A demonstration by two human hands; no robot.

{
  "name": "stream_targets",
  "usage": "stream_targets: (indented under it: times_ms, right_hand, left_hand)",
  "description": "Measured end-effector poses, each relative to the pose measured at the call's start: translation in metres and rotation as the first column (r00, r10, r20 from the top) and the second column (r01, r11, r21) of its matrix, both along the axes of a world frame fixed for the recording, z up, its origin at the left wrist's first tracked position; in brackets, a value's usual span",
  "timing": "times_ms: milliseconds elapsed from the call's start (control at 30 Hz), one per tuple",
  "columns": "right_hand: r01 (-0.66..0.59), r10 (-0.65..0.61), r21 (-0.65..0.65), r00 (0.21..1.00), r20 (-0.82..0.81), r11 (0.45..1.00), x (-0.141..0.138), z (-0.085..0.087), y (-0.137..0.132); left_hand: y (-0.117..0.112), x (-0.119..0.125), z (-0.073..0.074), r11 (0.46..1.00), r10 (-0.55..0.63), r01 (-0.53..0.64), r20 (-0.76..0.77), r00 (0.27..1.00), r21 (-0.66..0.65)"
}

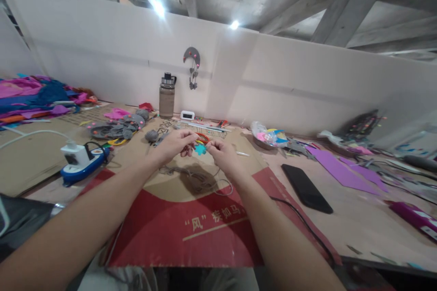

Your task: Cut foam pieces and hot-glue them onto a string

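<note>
My left hand has its fingers curled and pinched together; whatever they hold, if anything, is too small to make out. Between the two hands is a small turquoise flower-shaped piece, its edge pinched by my right hand. Just behind it show red-orange scissor-like handles. Below the hands, a loose tangle of grey cord lies on the red and brown cardboard. Grey yarn balls sit to the left of my left hand.
A water bottle and a small white clock stand by the partition. Left are a blue power strip and grey felt pieces. Right lie a bowl, a black phone and purple sheets.
</note>
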State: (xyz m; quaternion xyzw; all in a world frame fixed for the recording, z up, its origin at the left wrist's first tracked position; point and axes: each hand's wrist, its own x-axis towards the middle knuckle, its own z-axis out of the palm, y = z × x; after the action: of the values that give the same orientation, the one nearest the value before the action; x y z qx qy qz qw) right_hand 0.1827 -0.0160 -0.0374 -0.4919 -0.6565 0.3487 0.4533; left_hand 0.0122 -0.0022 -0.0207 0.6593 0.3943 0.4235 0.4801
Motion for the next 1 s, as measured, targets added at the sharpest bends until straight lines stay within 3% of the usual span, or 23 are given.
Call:
stream_targets:
  times_ms: [100,267,500,800,1000]
  right_hand:
    - [-0.024,0.019,-0.056,0.997,-0.078,0.998,-0.001,0.000,-0.001]
    - [-0.075,0.043,-0.170,0.982,-0.183,0.983,-0.004,0.001,-0.004]
    - [-0.099,0.048,-0.216,0.972,-0.231,0.971,-0.004,0.000,-0.003]
    - [-0.103,0.052,-0.198,0.967,-0.248,0.975,-0.004,-0.001,0.000]
    - [-0.098,0.050,-0.195,0.970,-0.238,0.976,-0.005,-0.001,0.001]
  left_hand:
    - [0.001,0.000,0.000,0.999,0.047,-0.047,-0.032,0.998,0.017]
    - [0.004,-0.005,0.002,0.962,0.261,-0.261,0.018,0.965,0.074]
    - [0.007,-0.012,0.005,0.929,0.345,-0.358,0.128,0.930,0.097]
    - [0.014,-0.011,-0.001,0.942,0.310,-0.320,0.102,0.945,0.103]
    - [0.017,-0.013,-0.002,0.968,0.222,-0.229,0.070,0.972,0.100]
